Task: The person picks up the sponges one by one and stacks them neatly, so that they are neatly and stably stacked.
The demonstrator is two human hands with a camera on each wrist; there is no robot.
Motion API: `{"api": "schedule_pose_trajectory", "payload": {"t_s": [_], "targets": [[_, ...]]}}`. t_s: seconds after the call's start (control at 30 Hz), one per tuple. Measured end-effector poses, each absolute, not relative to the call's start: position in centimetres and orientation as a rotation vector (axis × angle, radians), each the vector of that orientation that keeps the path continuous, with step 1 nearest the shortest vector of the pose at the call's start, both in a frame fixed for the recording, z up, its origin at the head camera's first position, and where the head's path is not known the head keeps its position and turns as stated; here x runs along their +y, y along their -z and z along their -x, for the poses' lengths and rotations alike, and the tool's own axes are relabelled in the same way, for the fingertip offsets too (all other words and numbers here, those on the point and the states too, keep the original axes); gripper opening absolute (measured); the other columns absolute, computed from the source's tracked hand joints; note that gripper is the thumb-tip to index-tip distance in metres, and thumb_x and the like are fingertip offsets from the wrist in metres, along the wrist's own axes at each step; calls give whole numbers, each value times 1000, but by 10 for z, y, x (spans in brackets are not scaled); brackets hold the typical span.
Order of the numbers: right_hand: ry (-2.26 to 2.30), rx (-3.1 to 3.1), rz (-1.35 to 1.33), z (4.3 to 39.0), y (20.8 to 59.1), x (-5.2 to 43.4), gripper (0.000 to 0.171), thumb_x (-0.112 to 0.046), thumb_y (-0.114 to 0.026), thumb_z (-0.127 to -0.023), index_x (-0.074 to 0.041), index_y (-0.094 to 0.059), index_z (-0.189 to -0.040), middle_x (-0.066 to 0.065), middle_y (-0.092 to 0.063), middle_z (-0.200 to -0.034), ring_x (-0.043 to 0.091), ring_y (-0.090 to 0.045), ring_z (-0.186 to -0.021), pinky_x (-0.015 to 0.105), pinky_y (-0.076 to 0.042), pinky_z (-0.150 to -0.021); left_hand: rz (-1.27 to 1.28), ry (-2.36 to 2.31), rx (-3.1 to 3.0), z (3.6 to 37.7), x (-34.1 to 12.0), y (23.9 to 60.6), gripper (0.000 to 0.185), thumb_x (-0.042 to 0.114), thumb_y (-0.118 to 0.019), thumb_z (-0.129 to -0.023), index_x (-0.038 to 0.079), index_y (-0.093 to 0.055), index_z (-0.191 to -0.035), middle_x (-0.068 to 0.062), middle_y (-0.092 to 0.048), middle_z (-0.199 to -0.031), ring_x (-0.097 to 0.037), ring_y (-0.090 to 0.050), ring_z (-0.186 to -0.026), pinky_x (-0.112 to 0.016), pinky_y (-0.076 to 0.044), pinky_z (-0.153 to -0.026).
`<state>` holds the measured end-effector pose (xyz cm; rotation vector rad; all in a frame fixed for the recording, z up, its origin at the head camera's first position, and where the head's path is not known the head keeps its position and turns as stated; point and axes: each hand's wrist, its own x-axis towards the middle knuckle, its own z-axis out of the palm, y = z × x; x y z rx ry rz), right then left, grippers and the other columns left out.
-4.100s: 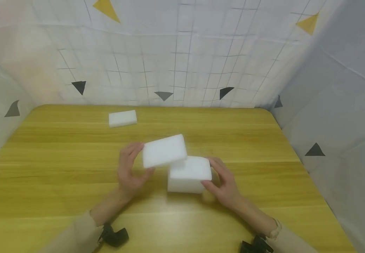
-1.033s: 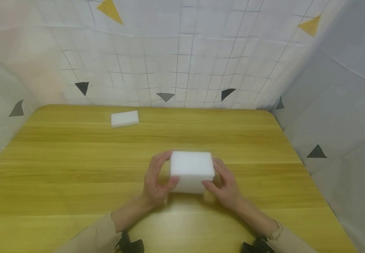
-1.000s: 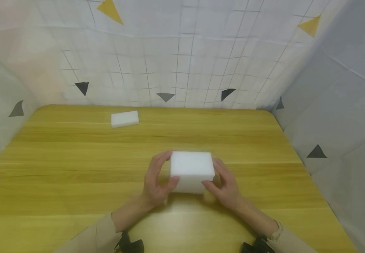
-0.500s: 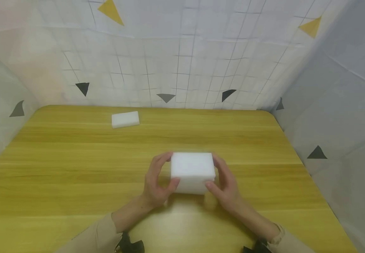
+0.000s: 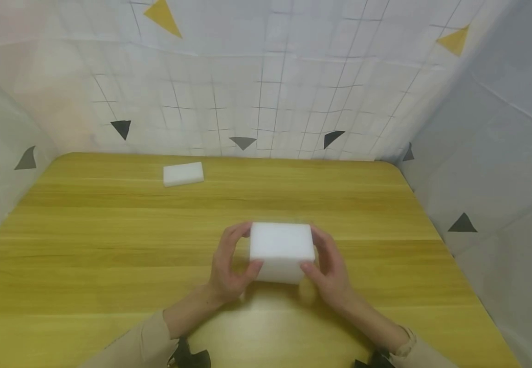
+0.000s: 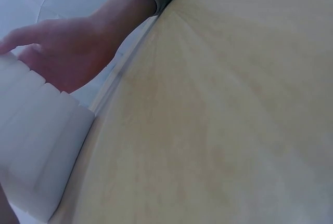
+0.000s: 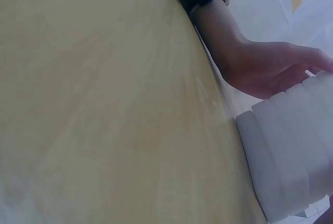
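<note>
The stack of white foam blocks (image 5: pixel 282 251) stands on the desk (image 5: pixel 109 245) near its middle, toward the near edge. The left hand (image 5: pixel 229 263) clasps its left side, fingers curled over the far top corner and thumb on the near face. The right hand (image 5: pixel 328 266) clasps the right side in the same way, so both hands are clamped on the stack.

Risk, as judged: the blocks are loose layers (the wrist views show about 4, though the count is uncertain). Uneven pressure from 1 side could shear an upper block off the lower ones or tip the whole stack. The foam is soft, so a hard squeeze could dent it. Release with the edges not flush could leave an overhang.

Limits of view: from the head camera the seams between the layers cannot be made out. The far side of the stack and most fingertips are hidden. Both wrist views are blurred and cut the stack off at the frame edge. A single white block (image 5: pixel 183 174) lies well apart, toward the far left of the desk.
</note>
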<state>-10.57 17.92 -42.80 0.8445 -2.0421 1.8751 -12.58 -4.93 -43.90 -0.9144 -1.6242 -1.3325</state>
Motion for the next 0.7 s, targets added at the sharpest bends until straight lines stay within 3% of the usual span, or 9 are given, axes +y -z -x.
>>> {"api": "schedule_pose_trajectory", "payload": {"t_s": [0.7], "targets": [[-1908,-1980,-892,106,427,179,61,16,-60,-81,14,-39,-138,6,-55,-138,18,-51,-130,29,-34,-118,962,1370,-1655,128,-54,441,57,30,-58,-98,-19,-50,-125,-26,-58,-119,-31,-55,-108,-32,-46,-102]]}}
